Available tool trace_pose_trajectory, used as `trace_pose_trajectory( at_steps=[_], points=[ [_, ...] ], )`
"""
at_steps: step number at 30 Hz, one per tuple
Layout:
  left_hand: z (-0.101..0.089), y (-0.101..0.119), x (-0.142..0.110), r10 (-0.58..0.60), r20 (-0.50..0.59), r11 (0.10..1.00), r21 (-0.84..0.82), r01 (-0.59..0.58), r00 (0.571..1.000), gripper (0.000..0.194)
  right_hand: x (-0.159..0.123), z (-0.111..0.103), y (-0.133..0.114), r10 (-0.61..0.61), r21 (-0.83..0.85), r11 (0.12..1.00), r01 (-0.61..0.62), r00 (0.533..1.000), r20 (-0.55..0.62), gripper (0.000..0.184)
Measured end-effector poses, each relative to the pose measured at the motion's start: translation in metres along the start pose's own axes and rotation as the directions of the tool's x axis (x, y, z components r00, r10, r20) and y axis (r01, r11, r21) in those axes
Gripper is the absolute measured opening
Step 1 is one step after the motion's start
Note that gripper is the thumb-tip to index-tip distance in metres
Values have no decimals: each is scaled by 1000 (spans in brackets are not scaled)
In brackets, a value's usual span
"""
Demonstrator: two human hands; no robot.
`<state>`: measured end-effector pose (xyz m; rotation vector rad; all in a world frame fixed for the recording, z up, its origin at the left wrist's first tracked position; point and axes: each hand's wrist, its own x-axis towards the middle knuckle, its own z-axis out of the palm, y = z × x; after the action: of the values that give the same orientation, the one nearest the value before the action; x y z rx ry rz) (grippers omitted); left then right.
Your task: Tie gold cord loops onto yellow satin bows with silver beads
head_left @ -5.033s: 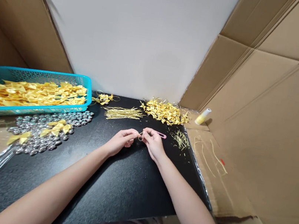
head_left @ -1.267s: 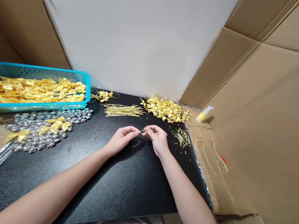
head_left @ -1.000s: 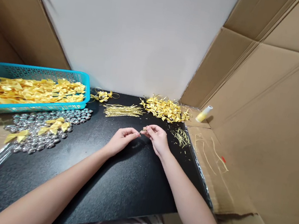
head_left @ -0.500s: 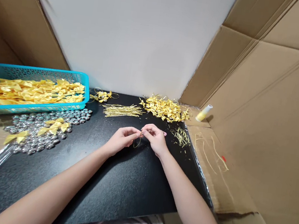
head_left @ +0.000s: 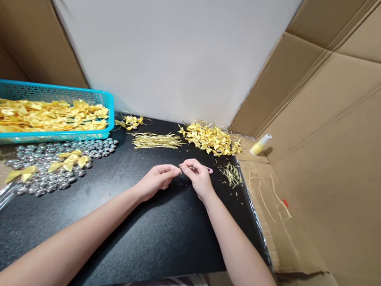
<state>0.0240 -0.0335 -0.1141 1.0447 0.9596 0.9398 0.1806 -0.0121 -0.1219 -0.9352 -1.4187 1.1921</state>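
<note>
Over the middle of the black table (head_left: 148, 232), my left hand (head_left: 159, 179) and my right hand (head_left: 197, 178) meet at the fingertips. Both are closed in a pinch around a small silvery piece (head_left: 180, 171), mostly hidden by the fingers; its exact kind is unclear. A pink loop (head_left: 210, 171), like a handle, shows just behind my right hand; I cannot tell whether the hand touches it. Beyond the hands lie a bundle of cut gold cords (head_left: 156, 142) and a heap of yellow bows with cord loops (head_left: 209, 137).
At left stands a blue basket (head_left: 108, 121) of yellow ribbon bows. Silver bell-like beads (head_left: 52, 177) spread before it, with a few bows on top. Cord scraps (head_left: 231, 174) lie right. A yellow-white spool (head_left: 260, 144) stands on cardboard. Cardboard walls (head_left: 348, 138) flank the table.
The thin cord loop that hung below my fingertips is no longer visible, and a silvery piece shows between them. Both hands stay in nearly the same place.
</note>
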Motion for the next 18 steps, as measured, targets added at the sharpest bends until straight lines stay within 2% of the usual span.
trace_pose_trajectory(
  at_steps=[7, 13, 18],
  points=[
    [-2, -1, 1, 51, -59, 996, 77, -47, 997, 42, -3, -3, -1, -7, -62, 998, 4, 999, -36, 13],
    [-2, -2, -2, 185, -125, 954, 259, -148, 975, 40, -7, 5, -4, -20, -160, 987, 9, 997, -70, 10],
    [-3, -7, -2, 260, -152, 900, 395, -182, 954, 36, -11, 7, -15, -69, -253, 967, 34, 989, -130, 8]
  ],
)
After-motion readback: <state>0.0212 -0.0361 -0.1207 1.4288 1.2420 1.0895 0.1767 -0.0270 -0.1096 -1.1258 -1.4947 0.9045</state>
